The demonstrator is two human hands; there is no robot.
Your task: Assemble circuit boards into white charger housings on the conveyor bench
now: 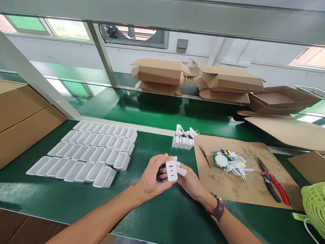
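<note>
Two grips we see at lower centre of the frame: the bare left hand (153, 178) pinches the white rectangular plastic charger (172, 171), the right hand (191, 183) holds its edge. We judge that a loose pinch could drop it onto the glossy green tabletop (149, 217).

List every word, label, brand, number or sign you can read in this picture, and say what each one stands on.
None can be read for certain.
White charger: a red port and two dark slots show; no legible lettering.
Cardboard flap at the back: a small dark mark, too small to read.
Wristwatch: no readable numbers or brand.
</note>
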